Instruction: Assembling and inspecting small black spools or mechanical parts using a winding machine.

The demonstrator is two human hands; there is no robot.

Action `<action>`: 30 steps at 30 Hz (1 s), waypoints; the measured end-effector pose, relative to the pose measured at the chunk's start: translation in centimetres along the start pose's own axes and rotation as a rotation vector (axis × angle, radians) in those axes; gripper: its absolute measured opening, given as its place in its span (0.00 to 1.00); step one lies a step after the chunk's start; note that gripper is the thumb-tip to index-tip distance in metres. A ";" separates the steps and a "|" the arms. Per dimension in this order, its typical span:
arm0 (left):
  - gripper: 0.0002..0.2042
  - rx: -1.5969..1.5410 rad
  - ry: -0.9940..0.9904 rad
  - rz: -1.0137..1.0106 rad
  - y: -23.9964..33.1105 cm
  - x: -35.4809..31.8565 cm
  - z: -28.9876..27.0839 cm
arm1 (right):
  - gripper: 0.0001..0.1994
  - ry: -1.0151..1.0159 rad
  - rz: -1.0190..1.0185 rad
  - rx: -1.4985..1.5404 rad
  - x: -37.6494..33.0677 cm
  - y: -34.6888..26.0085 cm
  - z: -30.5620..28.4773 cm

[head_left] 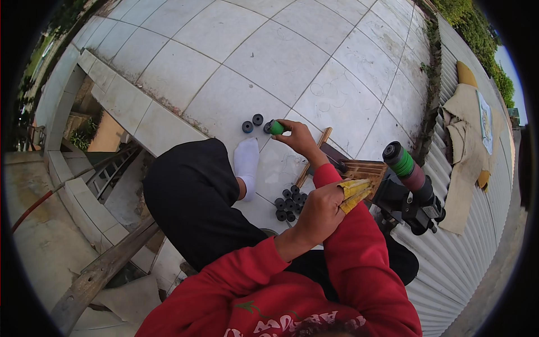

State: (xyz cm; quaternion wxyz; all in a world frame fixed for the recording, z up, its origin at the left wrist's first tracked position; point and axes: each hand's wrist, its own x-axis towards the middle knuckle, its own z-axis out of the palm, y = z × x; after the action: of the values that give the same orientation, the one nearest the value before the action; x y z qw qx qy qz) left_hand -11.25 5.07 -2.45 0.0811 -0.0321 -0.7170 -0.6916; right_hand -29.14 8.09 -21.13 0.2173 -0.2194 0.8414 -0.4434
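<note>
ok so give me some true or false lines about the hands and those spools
1. The right hand holds a green spool. True.
2. The left hand is empty. False: it grips yellow strips.
3. Two dark spools lie on the tiled floor beside the green spool. True.
4. The pile of dark spools sits on the corrugated sheet. False: it lies on the tiled floor, near the white sock.
5. The person's sleeves are blue. False: the sleeves are red.
</note>
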 end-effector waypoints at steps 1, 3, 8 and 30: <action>0.14 0.003 0.018 0.025 0.0 0.2 -0.1 | 0.29 -0.015 -0.072 0.004 0.3 -0.5 1.5; 0.13 0.008 -0.018 -0.001 0.2 0.1 -0.3 | 0.33 -0.119 -0.109 -0.005 0.0 -1.1 3.9; 0.09 -0.028 -0.111 -0.087 0.6 -0.6 0.1 | 0.25 -0.230 0.235 -0.427 -5.3 1.2 6.6; 0.14 -0.275 -0.058 -0.010 3.8 0.2 0.3 | 0.30 0.214 -0.410 0.450 8.7 -14.8 -10.1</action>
State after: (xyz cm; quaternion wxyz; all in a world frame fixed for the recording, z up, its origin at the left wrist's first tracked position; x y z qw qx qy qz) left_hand -10.85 5.51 1.31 0.0516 -0.0592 -0.6177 -0.7825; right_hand -39.23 2.18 -4.98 0.0769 -0.2829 0.6787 -0.6733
